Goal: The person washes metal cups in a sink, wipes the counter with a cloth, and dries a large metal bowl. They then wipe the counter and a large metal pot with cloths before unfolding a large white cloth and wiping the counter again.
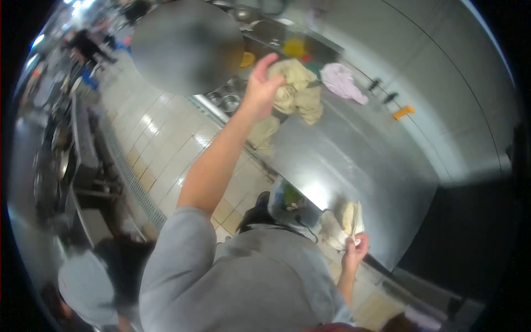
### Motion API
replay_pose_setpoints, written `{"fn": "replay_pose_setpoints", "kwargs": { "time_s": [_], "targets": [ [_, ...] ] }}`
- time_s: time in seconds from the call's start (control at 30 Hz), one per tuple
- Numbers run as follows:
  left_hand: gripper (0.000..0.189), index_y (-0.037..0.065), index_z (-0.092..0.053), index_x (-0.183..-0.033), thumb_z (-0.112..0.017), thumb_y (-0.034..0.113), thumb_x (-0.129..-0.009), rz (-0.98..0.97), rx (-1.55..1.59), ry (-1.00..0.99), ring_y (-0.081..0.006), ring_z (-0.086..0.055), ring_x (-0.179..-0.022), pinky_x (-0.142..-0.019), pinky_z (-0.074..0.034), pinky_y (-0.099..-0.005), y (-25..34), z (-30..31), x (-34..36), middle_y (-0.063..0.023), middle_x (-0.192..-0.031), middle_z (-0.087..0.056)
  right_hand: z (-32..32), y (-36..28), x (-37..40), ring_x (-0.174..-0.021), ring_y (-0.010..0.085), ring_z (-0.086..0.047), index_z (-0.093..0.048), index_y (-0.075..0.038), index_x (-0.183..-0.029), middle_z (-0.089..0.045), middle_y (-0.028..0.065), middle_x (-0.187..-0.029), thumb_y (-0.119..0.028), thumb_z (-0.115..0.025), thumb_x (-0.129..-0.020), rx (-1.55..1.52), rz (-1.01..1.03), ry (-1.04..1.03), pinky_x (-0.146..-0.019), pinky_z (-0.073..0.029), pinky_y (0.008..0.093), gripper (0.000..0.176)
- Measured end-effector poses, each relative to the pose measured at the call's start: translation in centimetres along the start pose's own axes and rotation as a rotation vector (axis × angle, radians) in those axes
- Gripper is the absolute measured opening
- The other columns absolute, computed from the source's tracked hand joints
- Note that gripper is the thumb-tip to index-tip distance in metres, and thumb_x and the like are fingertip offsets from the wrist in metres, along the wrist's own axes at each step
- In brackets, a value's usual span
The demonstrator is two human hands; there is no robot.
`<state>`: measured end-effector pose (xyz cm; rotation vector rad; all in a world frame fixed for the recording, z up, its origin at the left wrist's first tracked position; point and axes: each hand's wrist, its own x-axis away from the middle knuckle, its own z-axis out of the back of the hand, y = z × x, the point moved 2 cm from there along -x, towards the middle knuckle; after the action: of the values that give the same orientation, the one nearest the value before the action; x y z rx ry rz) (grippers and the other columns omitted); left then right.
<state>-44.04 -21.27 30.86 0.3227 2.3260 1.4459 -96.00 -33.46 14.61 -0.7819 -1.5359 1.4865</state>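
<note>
My left hand reaches out at the top middle, its thumb and fingers apart. It is at the left edge of a bunched tan cloth on the steel counter; whether they touch is hard to tell. Low on the right, my right hand pinches a whitish cloth with a yellowish part, near the counter's front edge. A crumpled pale pink cloth lies at the back of the counter, to the right of the tan one.
An orange-handled tool is by the wall. Metal containers stand left of the tan cloth. Beneath the counter is a bag-lined bin with something green. A person in a grey cap is at lower left; another person stands farther off.
</note>
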Motion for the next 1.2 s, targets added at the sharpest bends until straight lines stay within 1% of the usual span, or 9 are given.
{"fn": "replay_pose_setpoints", "kwargs": {
  "time_s": [0.07,0.17,0.37,0.5,0.73,0.8,0.93,1.1,1.2],
  "targets": [
    [0.054,0.001,-0.052,-0.135,-0.062,-0.007,-0.082,0.105,0.181,-0.032,-0.0203,-0.065,-0.103,-0.087,-0.054,-0.0328,1.8,1.0,4.7,-0.012,-0.122,-0.063,0.3,0.3,-0.1,-0.072,0.0053,-0.043,-0.052,-0.012,-0.091,-0.048,-0.0039,-0.086,0.004,-0.064,-0.078,-0.045,-0.128,-0.03,-0.062,-0.035,0.0209,0.024],
    [0.048,0.003,-0.06,-0.128,-0.068,-0.003,-0.081,0.28,0.089,0.07,-0.0167,-0.064,-0.103,-0.084,-0.055,-0.0325,3.5,4.3,12.9,-0.0065,-0.117,-0.066,-0.6,-0.1,-0.9,-0.082,0.0127,-0.048,-0.05,-0.009,-0.093,-0.048,0.0004,-0.092,0.002,-0.063,-0.078,-0.127,-0.046,-0.16,-0.074,-0.043,0.0262,0.023],
    [0.048,0.004,-0.052,-0.133,-0.059,0.0,-0.085,0.326,0.309,0.401,-0.0223,-0.06,-0.114,-0.094,-0.052,-0.0399,5.5,10.4,30.9,-0.0096,-0.121,-0.06,-3.1,1.2,-4.9,-0.088,0.0147,-0.046,-0.048,-0.008,-0.091,-0.046,0.0017,-0.093,0.004,-0.062,-0.079,-0.052,-0.047,-0.563,-0.085,-0.039,0.0275,0.022],
    [0.039,0.007,-0.053,-0.128,-0.053,0.005,-0.089,0.151,0.426,0.555,-0.0237,-0.059,-0.111,-0.093,-0.053,-0.043,5.9,15.2,39.0,-0.0097,-0.12,-0.06,-7.6,1.8,-7.8,-0.09,0.0156,-0.046,-0.048,-0.008,-0.089,-0.048,0.0024,-0.094,0.005,-0.062,-0.076,0.052,0.008,-0.761,-0.088,-0.037,0.0274,0.023],
    [0.03,0.006,-0.056,-0.118,-0.054,0.011,-0.089,0.164,0.33,0.913,-0.0257,-0.064,-0.099,-0.084,-0.056,-0.0445,9.5,24.7,43.9,-0.0106,-0.108,-0.063,-16.3,-0.4,-2.7,-0.087,0.0148,-0.046,-0.048,-0.008,-0.088,-0.047,0.0028,-0.093,0.006,-0.062,-0.075,0.135,0.133,-0.829,-0.085,-0.038,0.0264,0.025],
    [0.025,0.005,-0.057,-0.114,-0.059,0.012,-0.09,0.162,0.23,1.226,-0.0254,-0.066,-0.089,-0.077,-0.058,-0.0434,11.7,28.5,44.4,-0.0096,-0.102,-0.063,-18.6,0.7,-0.2,-0.084,0.0137,-0.045,-0.047,-0.008,-0.088,-0.046,0.0021,-0.092,0.007,-0.062,-0.075,0.131,0.088,-0.843,-0.081,-0.039,0.0258,0.024],
    [0.03,0.007,-0.055,-0.116,-0.066,0.009,-0.088,0.038,0.425,1.309,-0.0219,-0.065,-0.085,-0.063,-0.056,-0.0375,11.8,40.0,46.6,-0.0074,-0.103,-0.063,-24.9,3.5,4.1,-0.077,0.011,-0.043,-0.047,-0.009,-0.087,-0.043,-0.0001,-0.09,0.007,-0.061,-0.076,0.157,0.007,-0.812,-0.07,-0.038,0.0244,0.024],
    [0.04,0.006,-0.053,-0.123,-0.063,0.003,-0.084,-0.038,0.648,1.205,-0.0201,-0.064,-0.092,-0.071,-0.055,-0.0334,15.4,49.3,49.0,-0.0076,-0.106,-0.063,-38.9,0.6,12.1,-0.078,0.0107,-0.043,-0.047,-0.009,-0.087,-0.043,-0.0004,-0.089,0.005,-0.062,-0.076,0.213,-0.027,-0.875,-0.071,-0.037,0.0234,0.023],
    [0.045,0.005,-0.052,-0.125,-0.062,-0.002,-0.082,-0.104,0.589,1.122,-0.0194,-0.064,-0.093,-0.074,-0.055,-0.0324,18.5,53.8,48.8,-0.0075,-0.106,-0.063,-46.7,-0.4,14.0,-0.079,0.0115,-0.044,-0.047,-0.009,-0.087,-0.046,-0.0004,-0.088,0.003,-0.064,-0.075,0.218,0.165,-1.016,-0.072,-0.036,0.024,0.024]
  ]
}}
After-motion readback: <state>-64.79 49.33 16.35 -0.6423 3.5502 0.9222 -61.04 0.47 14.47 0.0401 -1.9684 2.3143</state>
